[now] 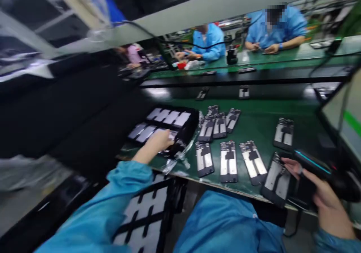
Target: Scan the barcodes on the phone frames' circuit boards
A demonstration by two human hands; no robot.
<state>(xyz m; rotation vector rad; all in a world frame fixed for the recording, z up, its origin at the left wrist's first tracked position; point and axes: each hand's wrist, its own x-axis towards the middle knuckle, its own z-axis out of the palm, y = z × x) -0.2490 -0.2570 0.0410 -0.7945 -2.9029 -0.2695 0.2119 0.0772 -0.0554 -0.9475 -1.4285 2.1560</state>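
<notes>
My left hand [158,144] reaches over the near right part of a black tray [193,119]. The tray holds pale flat pieces [170,117] that look like phone batteries. Its fingers are bent together; what lies between them is hidden. At the bench's front edge, my right hand [318,185] has its fingers closed at the upper corner of an opened phone [278,179], which lies slightly tilted. A dark slab [303,189] sits between that phone and my palm. Left of it lie more opened phones [228,161] with silvery interiors, in a loose row.
Several opened phones [219,125] cluster beside the tray, and another phone [283,133] lies at right. A black device with a teal light strip [313,161] stands near my right hand. Below the bench is another tray [149,204]. Co-workers [209,44] sit across the bench.
</notes>
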